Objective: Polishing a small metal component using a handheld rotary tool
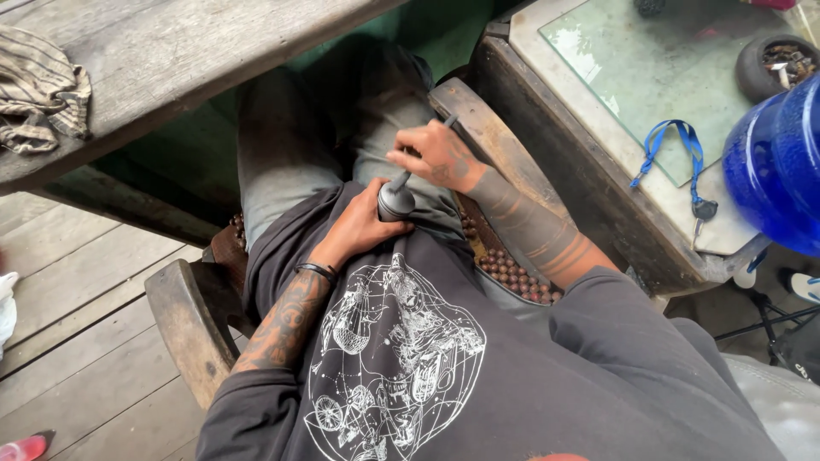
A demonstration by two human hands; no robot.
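I sit in a wooden chair (184, 316) with my lap in view. My left hand (363, 226) wraps around a small grey metal cup-shaped piece (395, 203) held against my thigh. My right hand (437, 155) grips a thin dark tool (424, 152) like a pen, its tip pressed into the top of the grey piece. Both forearms are tattooed. A black band sits on my left wrist (316, 271).
A weathered wooden bench (171, 60) with a striped cloth (38, 90) lies at upper left. At right stands a table with a glass sheet (658, 77), a blue lanyard with key (675, 154), a small tyre-shaped tray (773, 64) and a blue water jug (777, 162).
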